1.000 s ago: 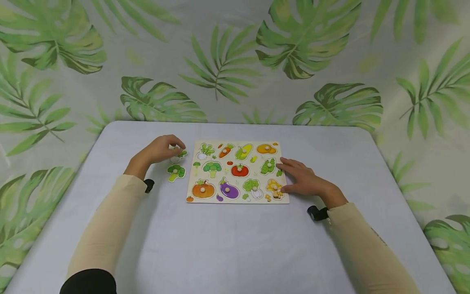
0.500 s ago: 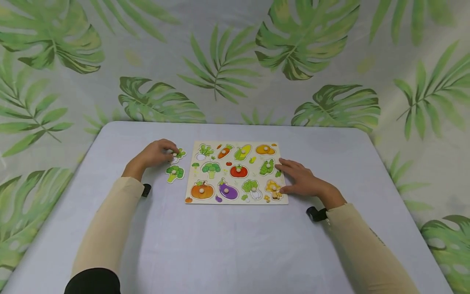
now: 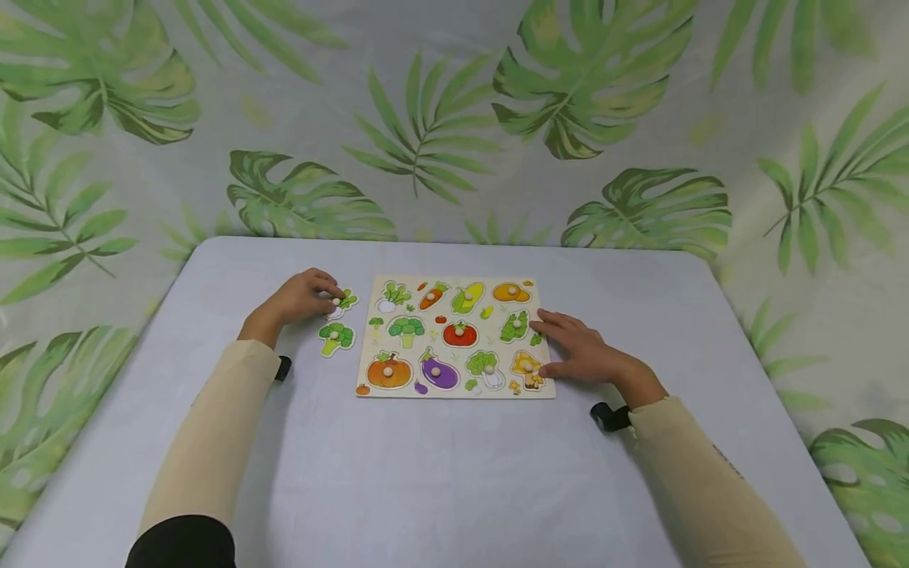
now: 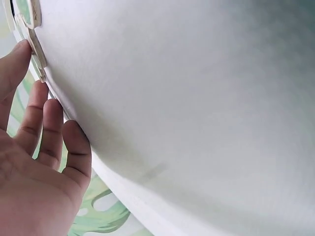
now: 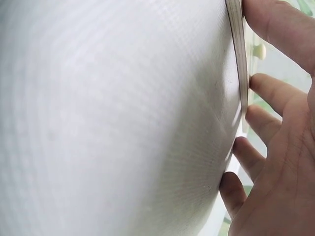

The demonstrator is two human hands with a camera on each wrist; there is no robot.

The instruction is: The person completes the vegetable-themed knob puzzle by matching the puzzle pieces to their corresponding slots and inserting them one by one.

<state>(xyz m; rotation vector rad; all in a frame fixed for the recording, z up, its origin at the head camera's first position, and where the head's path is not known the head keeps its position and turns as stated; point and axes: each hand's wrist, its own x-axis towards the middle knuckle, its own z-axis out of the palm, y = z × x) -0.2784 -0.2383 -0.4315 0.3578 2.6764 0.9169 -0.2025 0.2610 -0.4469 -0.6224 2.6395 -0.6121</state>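
Note:
At the left of the table my left hand [image 3: 301, 296] has thumb and index finger at the knob of a turnip puzzle piece [image 3: 346, 301], pinching it. The fingers hide part of this piece, which lies flat on the cloth. Just in front of it lies a broccoli puzzle piece [image 3: 336, 338]. The vegetable puzzle board [image 3: 454, 393] sits to their right. My right hand [image 3: 585, 351] rests at the board's right edge, fingers spread and fairly straight. In the right wrist view, thumb and fingertips touch the board's side [image 5: 238, 49].
Several knobbed pieces sit in the board, such as the tomato [image 3: 460, 334] and the eggplant [image 3: 439, 372]. The turnip recess [image 3: 394, 297] and broccoli recess [image 3: 406, 331] show no knob. White cloth [image 3: 440, 481] covers the table; a leaf-patterned curtain [image 3: 454, 118] hangs behind.
My left hand has come slightly lower and left over the turnip piece, and more of that piece shows. The right hand keeps its place at the board. The whole view has shifted a little.

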